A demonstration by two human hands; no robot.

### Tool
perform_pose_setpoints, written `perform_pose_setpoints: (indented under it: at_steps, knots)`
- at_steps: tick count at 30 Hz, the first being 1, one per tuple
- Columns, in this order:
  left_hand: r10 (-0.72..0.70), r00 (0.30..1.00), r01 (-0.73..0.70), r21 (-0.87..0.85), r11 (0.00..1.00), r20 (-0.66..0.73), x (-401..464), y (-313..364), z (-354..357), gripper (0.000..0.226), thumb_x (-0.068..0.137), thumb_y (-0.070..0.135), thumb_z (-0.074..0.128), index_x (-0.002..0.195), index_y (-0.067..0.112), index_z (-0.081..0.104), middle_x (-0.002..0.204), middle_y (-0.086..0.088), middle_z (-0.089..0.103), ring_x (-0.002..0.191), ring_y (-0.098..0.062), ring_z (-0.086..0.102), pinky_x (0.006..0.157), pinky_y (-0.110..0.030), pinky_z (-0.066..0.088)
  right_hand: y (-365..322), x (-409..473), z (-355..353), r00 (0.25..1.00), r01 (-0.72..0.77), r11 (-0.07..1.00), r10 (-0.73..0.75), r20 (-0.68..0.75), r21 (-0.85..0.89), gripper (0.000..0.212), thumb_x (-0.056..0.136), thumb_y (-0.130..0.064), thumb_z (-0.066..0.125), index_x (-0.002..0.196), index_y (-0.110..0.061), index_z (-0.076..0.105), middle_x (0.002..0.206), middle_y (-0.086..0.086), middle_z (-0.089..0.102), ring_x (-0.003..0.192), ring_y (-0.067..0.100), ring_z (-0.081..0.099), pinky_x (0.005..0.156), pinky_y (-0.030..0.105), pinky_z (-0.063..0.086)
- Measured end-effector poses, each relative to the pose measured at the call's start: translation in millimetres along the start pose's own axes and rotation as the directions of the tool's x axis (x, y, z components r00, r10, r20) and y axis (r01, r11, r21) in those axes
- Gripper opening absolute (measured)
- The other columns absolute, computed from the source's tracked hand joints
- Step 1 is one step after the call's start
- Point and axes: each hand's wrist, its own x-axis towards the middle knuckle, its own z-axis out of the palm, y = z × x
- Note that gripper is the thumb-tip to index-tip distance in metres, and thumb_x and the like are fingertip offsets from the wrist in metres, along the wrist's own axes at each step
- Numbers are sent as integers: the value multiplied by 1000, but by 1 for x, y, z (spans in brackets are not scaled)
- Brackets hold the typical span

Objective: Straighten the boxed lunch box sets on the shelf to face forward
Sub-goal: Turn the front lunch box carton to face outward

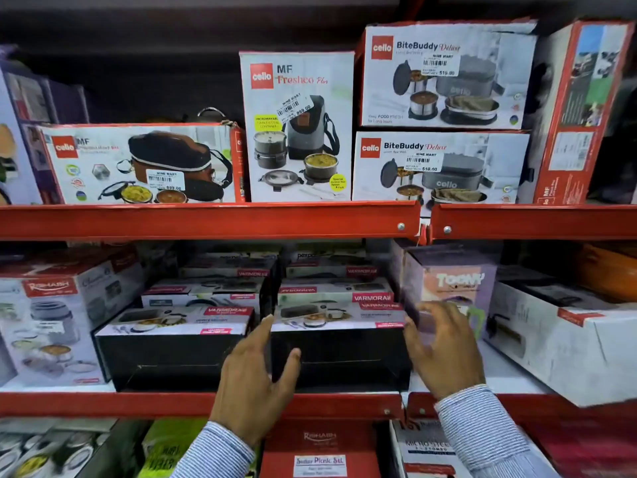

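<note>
red shelf rail (pixel 206 220), silver bolts (pixel 401 226)

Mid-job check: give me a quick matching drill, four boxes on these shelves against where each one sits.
Boxes:
1. Fresheo Plus box
2. Toony box
3. Rishabh box
4. black Varmora box

Places:
A. middle shelf, far left
B. between the left hand and right hand
C. top shelf, centre, standing upright
D. middle shelf, just right of the Varmora stacks

Pairs: 1-C, 2-D, 3-A, 4-B

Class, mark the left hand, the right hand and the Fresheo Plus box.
left hand (pixel 256 370), head view, back of hand.
right hand (pixel 444 346), head view, back of hand.
Fresheo Plus box (pixel 300 129), head view, front panel.
</note>
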Motion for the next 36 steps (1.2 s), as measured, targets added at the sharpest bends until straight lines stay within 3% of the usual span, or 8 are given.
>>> perform_pose_setpoints:
  at_steps: [8, 12, 15, 21, 25, 27, 31, 36]
  knots:
    - [-225, 964, 243, -123, 962, 144, 6, 3, 19, 89, 83, 52, 66, 151, 7, 30, 142, -19, 58, 129, -33, 56, 106, -40, 48, 21, 2, 20, 834, -515, 799, 383, 396, 311, 49, 81, -44, 62, 124, -20, 59, 103, 3, 73, 96, 19, 65, 92, 35, 49]
    - [-269, 957, 289, -260, 921, 111, 7, -3, 13, 85, 78, 65, 64, 147, 20, 42, 127, -2, 63, 115, -23, 63, 101, -41, 50, 23, 2, 6, 849, -518, 699, 347, 399, 494, 31, 80, -41, 61, 109, -28, 64, 114, -7, 66, 105, 16, 59, 82, 23, 47]
    - [-262, 960, 275, -468, 840, 94, 9, 1, -3, 64, 72, 76, 57, 120, 33, 64, 112, 6, 73, 104, -13, 69, 92, -39, 55, 19, 4, -11, 868, -496, 616, 335, 367, 612, 24, 76, -49, 59, 90, -33, 67, 106, -2, 71, 103, 23, 65, 90, 46, 53]
    - [-426, 902, 362, -653, 666, 66, 29, -10, -18, 61, 75, 66, 69, 70, 7, 56, 87, -43, 62, 77, -50, 66, 82, -67, 55, 8, 7, -29, 917, -394, 570, 302, 262, 721, 26, 81, -37, 67, 70, -16, 57, 77, 2, 72, 74, 17, 67, 74, 36, 54]
    - [-427, 898, 400, -603, 690, 107, 28, -19, -14, 15, 84, 11, 72, 85, 23, 64, 70, -2, 78, 83, -26, 68, 80, -47, 59, 25, 4, -15, 921, -390, 639, 259, 293, 663, 24, 70, -16, 79, 89, -26, 68, 91, -5, 74, 86, 10, 69, 79, 25, 55]
    - [-375, 914, 397, -537, 745, 155, 25, -31, -2, 40, 81, -5, 69, 107, 25, 66, 89, 13, 79, 93, -18, 74, 88, -38, 59, 31, 0, -7, 910, -407, 690, 250, 330, 599, 39, 68, -9, 81, 98, -31, 68, 93, -8, 74, 86, 7, 68, 79, 23, 52]
    - [-294, 946, 323, -367, 872, 134, 11, -31, 18, 56, 78, -11, 66, 124, 19, 61, 106, 6, 73, 84, 17, 67, 70, -1, 50, 40, -6, 13, 876, -471, 727, 317, 364, 500, 41, 66, 2, 80, 87, -28, 63, 85, -7, 70, 82, 13, 67, 74, 23, 50]
    - [-301, 936, 342, -278, 898, 182, 7, -32, 40, 45, 79, -11, 60, 116, 11, 50, 103, -2, 70, 80, -4, 67, 64, 1, 47, 52, -14, 39, 846, -515, 743, 360, 393, 427, 43, 65, 11, 75, 82, -25, 59, 86, 0, 70, 86, 23, 68, 79, 34, 55]
